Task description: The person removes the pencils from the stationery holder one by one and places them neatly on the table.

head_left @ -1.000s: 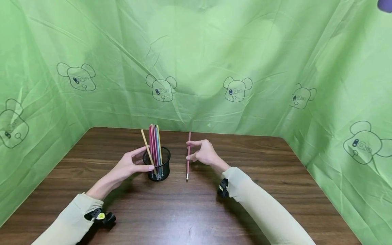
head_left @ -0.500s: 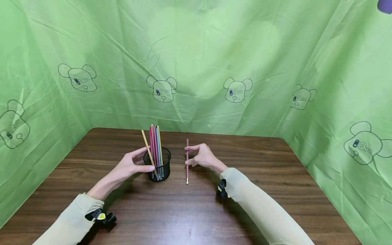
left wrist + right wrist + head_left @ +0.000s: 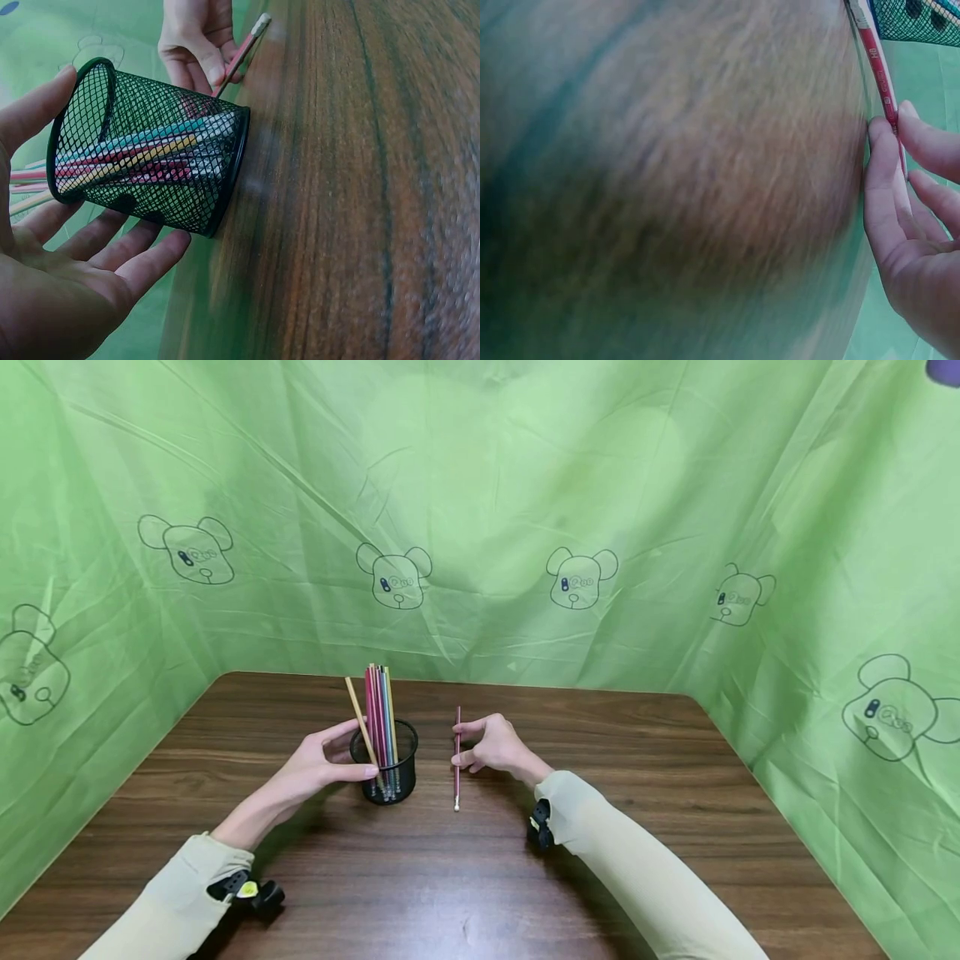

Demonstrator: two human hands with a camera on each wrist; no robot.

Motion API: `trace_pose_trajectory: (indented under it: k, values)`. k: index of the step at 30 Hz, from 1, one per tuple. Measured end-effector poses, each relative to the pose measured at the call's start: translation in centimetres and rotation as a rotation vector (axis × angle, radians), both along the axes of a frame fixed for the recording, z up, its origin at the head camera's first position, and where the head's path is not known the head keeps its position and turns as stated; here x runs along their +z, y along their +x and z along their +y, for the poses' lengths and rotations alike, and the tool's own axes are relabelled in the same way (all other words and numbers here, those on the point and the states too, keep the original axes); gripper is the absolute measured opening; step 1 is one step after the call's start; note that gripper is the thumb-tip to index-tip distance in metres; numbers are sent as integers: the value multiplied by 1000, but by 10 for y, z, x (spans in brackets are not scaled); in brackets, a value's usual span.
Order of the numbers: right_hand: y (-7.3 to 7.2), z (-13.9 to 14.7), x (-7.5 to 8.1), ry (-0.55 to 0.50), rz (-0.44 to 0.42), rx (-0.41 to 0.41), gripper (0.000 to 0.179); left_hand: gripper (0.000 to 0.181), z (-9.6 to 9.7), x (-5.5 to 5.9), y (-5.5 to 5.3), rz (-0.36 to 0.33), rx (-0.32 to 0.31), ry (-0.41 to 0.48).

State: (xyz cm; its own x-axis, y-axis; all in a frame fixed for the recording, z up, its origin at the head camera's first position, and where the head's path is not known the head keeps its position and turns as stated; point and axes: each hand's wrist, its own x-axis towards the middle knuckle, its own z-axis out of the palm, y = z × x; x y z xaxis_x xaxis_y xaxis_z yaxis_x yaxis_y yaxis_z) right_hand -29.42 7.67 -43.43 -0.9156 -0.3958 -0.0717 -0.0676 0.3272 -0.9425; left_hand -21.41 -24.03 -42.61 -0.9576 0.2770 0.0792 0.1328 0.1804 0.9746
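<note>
A black mesh pencil cup (image 3: 407, 774) stands upright on the table, with several colored pencils (image 3: 380, 710) in it. One yellow pencil (image 3: 357, 710) leans left over the rim. My left hand (image 3: 309, 764) holds the cup from its left side; in the left wrist view the thumb touches the rim and the fingers curve along the opposite wall. To the right of the cup, my right hand (image 3: 495, 745) pinches a red pencil (image 3: 457, 785) between thumb and fingers, its white eraser end toward me. HB lettering shows on this pencil (image 3: 877, 71) in the right wrist view.
The brown wooden table (image 3: 465, 877) carries the cup and the red pencil. Green cloth (image 3: 487, 510) printed with bear heads rises behind the table and along both sides. A wrist camera (image 3: 262, 896) sits by the left sleeve, close to the tabletop.
My right hand has moved slightly nearer to me and to the left with the red pencil, slowing lately. The left hand and the cup have stayed in place.
</note>
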Motion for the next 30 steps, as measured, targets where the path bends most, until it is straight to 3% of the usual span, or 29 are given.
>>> trace_pose_trajectory:
  k: [30]
  values:
    - [-2,-8,2,184,104,1,58,88,0,4,2,-2,-17,14]
